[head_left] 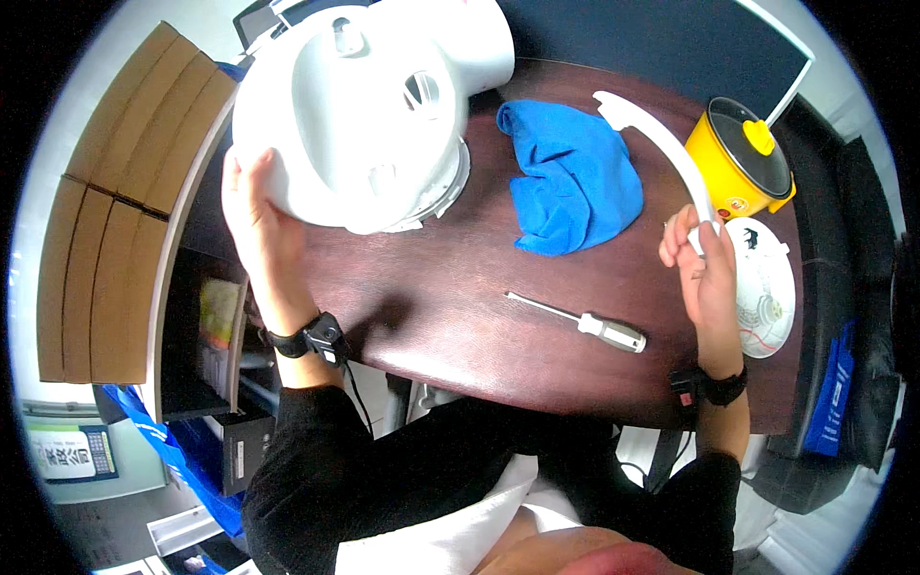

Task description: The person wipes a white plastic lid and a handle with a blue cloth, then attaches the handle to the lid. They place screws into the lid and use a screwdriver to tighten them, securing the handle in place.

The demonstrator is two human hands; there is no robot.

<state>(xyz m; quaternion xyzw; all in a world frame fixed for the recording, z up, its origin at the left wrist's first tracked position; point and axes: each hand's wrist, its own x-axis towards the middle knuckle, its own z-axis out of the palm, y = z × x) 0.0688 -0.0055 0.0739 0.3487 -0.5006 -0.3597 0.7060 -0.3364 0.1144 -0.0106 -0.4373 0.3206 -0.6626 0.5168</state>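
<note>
Left hand (264, 235) — clasping white housing (321, 120) by its lower-left edge, left side of desk (431, 297) | right hand (709, 278) — pinching curved white handle (677, 153) at its near end (yellow pot (717, 163) beside it)

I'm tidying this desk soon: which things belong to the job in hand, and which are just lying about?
Belong to the job:
White housing, left hand on it
Curved white handle, in the right hand
Screwdriver, probably
Round white piece, probably

Just lying about, it seems:
Blue cloth
Yellow pot
</note>
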